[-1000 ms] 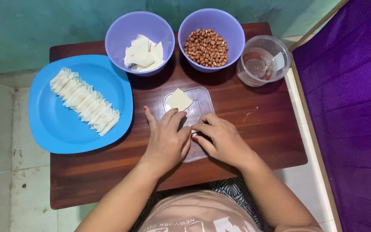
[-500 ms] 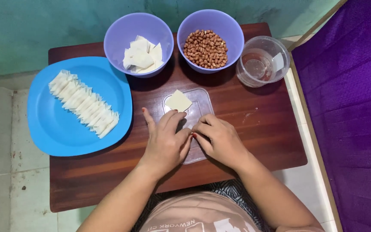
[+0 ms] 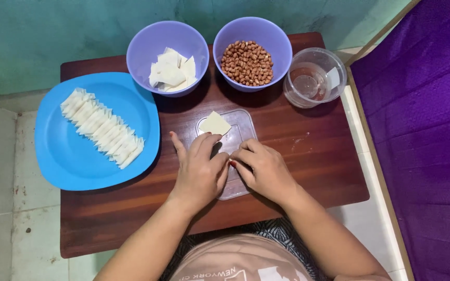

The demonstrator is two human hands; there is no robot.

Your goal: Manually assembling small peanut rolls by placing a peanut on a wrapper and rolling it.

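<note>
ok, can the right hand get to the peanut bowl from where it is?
Probably yes. The right hand rests on the clear lid, and the peanut bowl stands just beyond it, top open, with only bare table between.

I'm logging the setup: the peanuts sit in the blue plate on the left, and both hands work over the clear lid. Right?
Not quite. The head view shows the peanuts in a purple bowl; the blue plate holds folded wrappers. Both hands, left and right, do work over the clear lid.

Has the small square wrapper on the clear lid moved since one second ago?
No. The square wrapper lies at the same far-left corner of the clear lid, just below the bowl of wrappers, as before.
</note>
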